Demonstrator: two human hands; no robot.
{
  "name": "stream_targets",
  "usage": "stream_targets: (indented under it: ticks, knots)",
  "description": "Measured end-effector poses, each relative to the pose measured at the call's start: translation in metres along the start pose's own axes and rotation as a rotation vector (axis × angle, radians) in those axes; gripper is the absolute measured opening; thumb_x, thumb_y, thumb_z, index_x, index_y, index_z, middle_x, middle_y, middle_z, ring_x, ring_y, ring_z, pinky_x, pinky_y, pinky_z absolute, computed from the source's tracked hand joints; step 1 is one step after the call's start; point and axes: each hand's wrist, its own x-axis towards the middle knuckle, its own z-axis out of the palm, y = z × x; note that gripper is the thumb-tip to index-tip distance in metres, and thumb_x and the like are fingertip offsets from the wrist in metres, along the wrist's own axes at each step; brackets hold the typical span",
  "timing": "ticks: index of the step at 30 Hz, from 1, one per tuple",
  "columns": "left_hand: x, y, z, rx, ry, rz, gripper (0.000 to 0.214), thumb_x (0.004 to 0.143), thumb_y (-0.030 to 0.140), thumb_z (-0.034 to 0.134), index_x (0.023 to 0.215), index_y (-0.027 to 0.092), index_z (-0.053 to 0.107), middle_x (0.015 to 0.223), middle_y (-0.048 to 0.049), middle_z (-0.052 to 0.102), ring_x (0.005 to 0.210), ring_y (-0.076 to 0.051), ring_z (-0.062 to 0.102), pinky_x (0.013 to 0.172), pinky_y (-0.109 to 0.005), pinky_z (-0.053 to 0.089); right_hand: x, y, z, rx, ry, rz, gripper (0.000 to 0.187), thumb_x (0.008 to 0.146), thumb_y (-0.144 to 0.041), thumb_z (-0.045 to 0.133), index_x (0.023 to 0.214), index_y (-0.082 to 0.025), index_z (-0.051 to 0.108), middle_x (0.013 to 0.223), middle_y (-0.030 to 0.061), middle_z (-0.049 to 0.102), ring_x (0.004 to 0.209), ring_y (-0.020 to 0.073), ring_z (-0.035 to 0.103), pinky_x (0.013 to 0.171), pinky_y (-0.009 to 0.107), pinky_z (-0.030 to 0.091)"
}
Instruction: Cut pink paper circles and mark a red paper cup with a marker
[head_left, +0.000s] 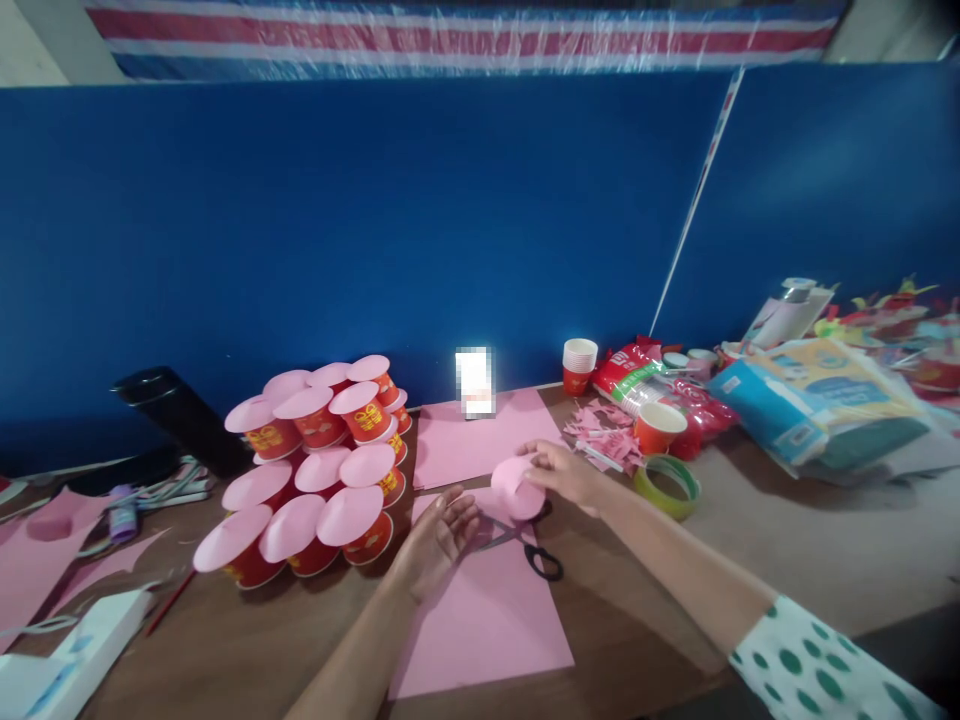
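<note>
My right hand (559, 472) pinches a curved, rounded pink paper piece (517, 488) over the table. To its left, my left hand (442, 535) is empty, palm turned up and fingers loosely spread. Scissors (544, 562) with black handles lie under the paper piece, on a pink paper sheet (484, 620); part of their blades is hidden. A second pink sheet (457, 440) lies behind. Left of my left hand stand several red paper cups (367, 537), each topped with a shallow pink paper cone (350, 514).
A black bottle (184, 420) leans at the left. On the right are a tape roll (667, 487), pink paper scraps (604, 437), an orange-red cup (660, 430), a cup stack (579, 366) and a blue-yellow plastic pack (821, 405). A blue partition (420, 220) rises behind the table.
</note>
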Motion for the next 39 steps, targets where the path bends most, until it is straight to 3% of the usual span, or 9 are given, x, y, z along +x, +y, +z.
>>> stream_targets:
  ticks: [8,12,15,24,31,35,39]
  knots:
    - [-0.002,-0.004,0.001,0.044,0.012,0.017,0.023,0.078,0.026,0.071,0.098,0.015,0.064,0.087,-0.0055,0.069,0.079,-0.013,0.066,0.08,-0.026,0.053,0.066,-0.007,-0.045,-0.084,0.267,0.035,0.03,0.08,-0.012,0.06,0.11,-0.014,0.057,0.083,0.0019,0.062,0.069,0.0117,0.058,0.061,0.023,0.048]
    - [-0.002,-0.005,0.001,0.059,0.027,0.019,0.025,0.078,0.029,0.071,0.097,0.014,0.063,0.084,-0.0053,0.069,0.076,-0.013,0.065,0.079,-0.026,0.052,0.088,0.004,-0.06,-0.132,0.369,0.126,0.031,0.09,-0.026,0.06,0.119,-0.015,0.055,0.107,0.0072,0.063,0.087,0.0172,0.063,0.075,0.034,0.054]
    - [-0.001,-0.007,-0.002,0.068,0.012,0.022,0.027,0.078,0.03,0.071,0.098,0.014,0.063,0.084,-0.0053,0.069,0.077,-0.013,0.065,0.08,-0.027,0.051,0.097,0.012,-0.07,-0.17,0.422,0.197,0.034,0.092,-0.033,0.057,0.121,-0.017,0.055,0.121,0.0085,0.059,0.101,0.0212,0.061,0.084,0.042,0.053]
    - [0.003,-0.008,-0.008,0.089,-0.019,0.021,0.035,0.074,0.034,0.075,0.1,0.015,0.063,0.085,-0.0061,0.069,0.078,-0.015,0.065,0.079,-0.029,0.05,0.104,0.026,-0.088,-0.47,0.503,0.239,0.033,0.092,-0.033,0.057,0.121,-0.017,0.055,0.121,0.0086,0.059,0.101,0.0213,0.061,0.084,0.042,0.053]
    - [0.004,-0.01,-0.01,0.101,-0.024,0.037,0.035,0.074,0.035,0.075,0.099,0.014,0.063,0.083,-0.0066,0.069,0.076,-0.015,0.065,0.078,-0.03,0.05,0.098,0.021,-0.1,-0.835,0.461,0.115,0.033,0.092,-0.033,0.057,0.121,-0.017,0.056,0.122,0.009,0.059,0.103,0.0219,0.061,0.086,0.042,0.052]
    - [0.006,-0.012,-0.013,0.114,-0.049,0.037,0.037,0.073,0.034,0.076,0.1,0.014,0.062,0.084,-0.0072,0.069,0.078,-0.016,0.066,0.079,-0.031,0.05,0.085,0.017,-0.102,-0.99,0.391,0.049,0.038,0.087,-0.026,0.06,0.122,-0.014,0.056,0.116,0.0136,0.065,0.107,0.026,0.061,0.089,0.034,0.045]
    - [0.007,-0.012,-0.014,0.123,-0.042,0.034,0.033,0.075,0.032,0.074,0.1,0.014,0.063,0.083,-0.0069,0.069,0.077,-0.015,0.065,0.079,-0.031,0.05,0.066,0.015,-0.1,-1.111,0.282,-0.028,0.045,0.082,-0.022,0.059,0.126,-0.016,0.054,0.123,0.0126,0.063,0.111,0.0246,0.059,0.089,0.029,0.042]
